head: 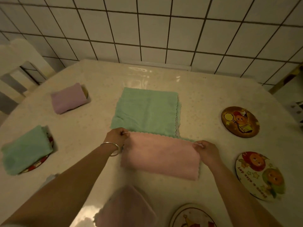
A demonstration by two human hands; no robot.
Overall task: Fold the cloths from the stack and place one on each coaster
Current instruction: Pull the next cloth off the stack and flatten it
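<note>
A pink cloth point(161, 157), folded into a long rectangle, lies on the table in front of the stack. My left hand point(117, 136) pinches its far left corner and my right hand point(207, 149) pinches its far right corner. Behind it sits the stack point(146, 110) with a green cloth on top. A folded purple cloth point(67, 99) covers a coaster at the far left, and a folded green cloth point(26, 149) covers another coaster at the near left. Bare coasters lie at the right point(240, 122), lower right point(260, 176) and bottom point(191, 217). A folded pink cloth point(126, 208) lies at the near edge.
The round table point(91, 122) has a glossy pale cover. A white chair point(21, 63) stands at the far left. A tiled wall point(147, 30) rises behind the table.
</note>
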